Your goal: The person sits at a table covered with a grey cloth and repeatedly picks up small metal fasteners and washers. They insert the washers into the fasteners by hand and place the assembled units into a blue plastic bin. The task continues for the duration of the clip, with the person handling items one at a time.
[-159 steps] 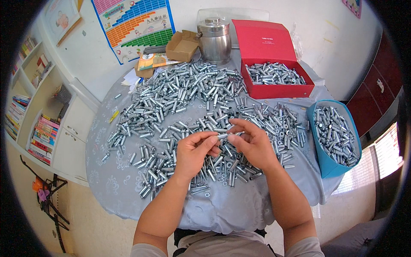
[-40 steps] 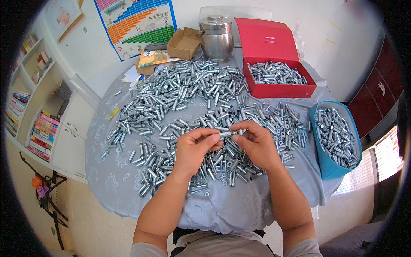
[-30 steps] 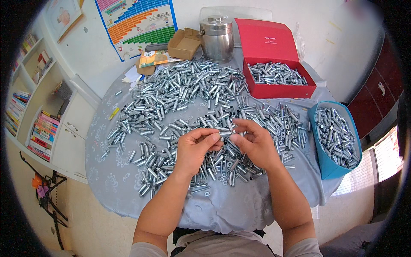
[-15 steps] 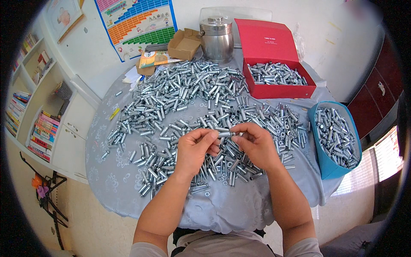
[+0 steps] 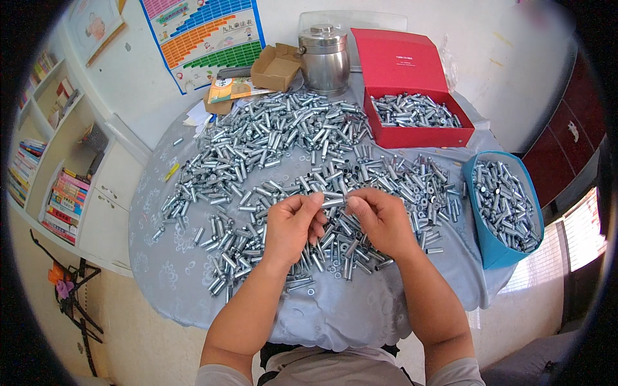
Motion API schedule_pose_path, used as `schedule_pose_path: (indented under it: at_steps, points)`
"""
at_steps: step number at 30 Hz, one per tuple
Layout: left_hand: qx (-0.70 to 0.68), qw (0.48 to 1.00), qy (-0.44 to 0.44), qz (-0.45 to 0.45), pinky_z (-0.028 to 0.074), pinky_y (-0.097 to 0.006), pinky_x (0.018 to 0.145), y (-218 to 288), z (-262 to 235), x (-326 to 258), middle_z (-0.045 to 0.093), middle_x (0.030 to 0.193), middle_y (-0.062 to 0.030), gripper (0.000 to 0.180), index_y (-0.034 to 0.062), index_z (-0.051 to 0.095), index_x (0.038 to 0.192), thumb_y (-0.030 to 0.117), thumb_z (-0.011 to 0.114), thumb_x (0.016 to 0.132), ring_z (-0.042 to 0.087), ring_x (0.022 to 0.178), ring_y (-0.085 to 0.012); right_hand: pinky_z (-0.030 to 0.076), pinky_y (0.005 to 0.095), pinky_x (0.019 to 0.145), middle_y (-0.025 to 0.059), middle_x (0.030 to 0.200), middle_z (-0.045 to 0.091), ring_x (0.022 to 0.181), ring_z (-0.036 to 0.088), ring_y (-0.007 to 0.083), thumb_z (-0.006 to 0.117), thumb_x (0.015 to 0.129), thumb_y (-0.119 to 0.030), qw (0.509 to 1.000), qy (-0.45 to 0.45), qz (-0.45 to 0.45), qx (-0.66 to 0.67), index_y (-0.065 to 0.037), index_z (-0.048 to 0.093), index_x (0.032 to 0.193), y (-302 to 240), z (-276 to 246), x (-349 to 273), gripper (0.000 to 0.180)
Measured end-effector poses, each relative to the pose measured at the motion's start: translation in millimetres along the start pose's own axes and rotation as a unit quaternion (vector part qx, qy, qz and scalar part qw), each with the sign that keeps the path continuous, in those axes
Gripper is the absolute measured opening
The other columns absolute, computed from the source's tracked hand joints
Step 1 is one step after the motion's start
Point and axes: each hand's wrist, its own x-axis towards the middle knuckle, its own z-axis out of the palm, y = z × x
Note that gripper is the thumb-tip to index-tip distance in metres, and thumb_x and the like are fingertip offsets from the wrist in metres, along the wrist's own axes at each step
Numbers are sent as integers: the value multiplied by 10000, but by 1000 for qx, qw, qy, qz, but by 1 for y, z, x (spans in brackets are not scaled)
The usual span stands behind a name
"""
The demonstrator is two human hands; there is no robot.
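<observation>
Both hands on one metal piece

Leftmost, a white shelf [image 5: 55,174] holds books beside the round table [image 5: 193,283], which is strewn with a heap of silver metal pieces [image 5: 270,148]. Above the heap's near edge, the left hand [image 5: 293,225] and the right hand [image 5: 380,219] meet, each pinching one end of a single metal piece [image 5: 333,202] between fingertips. Farther right stand a red box [image 5: 418,135] and a blue tub [image 5: 496,248], both holding more pieces.

I see metal piece [image 5: 334,202] mostly hidden between fingertips of left hand [image 5: 291,226] and right hand [image 5: 381,220]; its shape too small to tell. Poster [image 5: 205,32] cut off at top.
</observation>
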Motion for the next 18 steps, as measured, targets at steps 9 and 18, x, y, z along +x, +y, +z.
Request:
schedule_pose_path:
  at_steps: [9, 18]
  points:
    - [-16, 1000, 21, -4, 422, -210, 412, -1, -4, 3, 644, 704, -43, 269, 21, 655, 822, 260, 671, 943, 564, 503, -80, 471, 255, 581, 84, 943, 639, 729, 604, 144, 696, 858, -36, 979, 117, -164, -40, -40, 668, 1096, 5, -3, 6, 239]
    - [-1, 997, -58, 56, 487, -221, 509, -8, 0, 4, 658, 797, -46, 118, 1, 660, 998, 85, 669, 915, 604, 628, -96, 505, 298, 621, 116, 930, 668, 682, 631, 206, 705, 862, -79, 995, -19, -84, -46, -67, 652, 1196, -3, -2, 0, 338]
